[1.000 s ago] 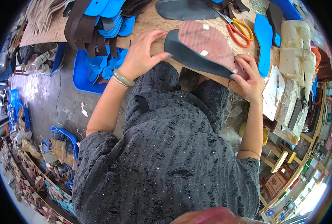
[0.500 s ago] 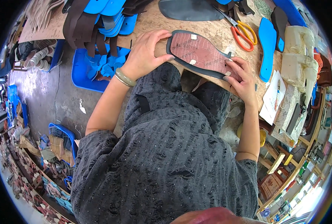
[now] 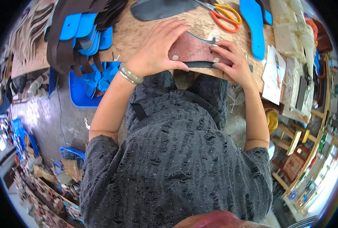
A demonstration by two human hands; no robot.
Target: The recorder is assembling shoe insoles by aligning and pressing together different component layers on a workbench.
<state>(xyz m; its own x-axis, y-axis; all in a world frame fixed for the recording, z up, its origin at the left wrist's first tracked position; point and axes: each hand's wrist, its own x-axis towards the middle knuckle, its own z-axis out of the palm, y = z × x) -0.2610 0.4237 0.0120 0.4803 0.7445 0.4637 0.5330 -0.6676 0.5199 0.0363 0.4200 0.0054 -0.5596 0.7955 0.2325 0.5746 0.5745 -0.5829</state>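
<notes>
On the wooden table in front of me lies a reddish-brown sole pattern (image 3: 193, 49) with small pale patches, resting on a dark sole piece (image 3: 199, 64) that shows along its near edge. My left hand (image 3: 153, 49), a bangle at its wrist, spans the wide end, thumb on the near edge and fingers reaching across to the far side. That end is mostly hidden beneath the palm. At the narrow end, my right hand (image 3: 235, 64) holds the layers with fingertips on top and thumb at the near edge.
Beyond the sole lie scissors (image 3: 226, 19) with orange and yellow handles and a dark sheet (image 3: 161, 9). A blue sole (image 3: 253, 32) and a paper with a pen (image 3: 274, 76) are at right. Blue-tipped dark straps (image 3: 74, 30) pile up at left, above a blue bin (image 3: 81, 97) of scraps.
My left hand has slid over the wide end of the sole, covering much of it. My right hand stays at the narrow end. The whole view has shifted slightly.
</notes>
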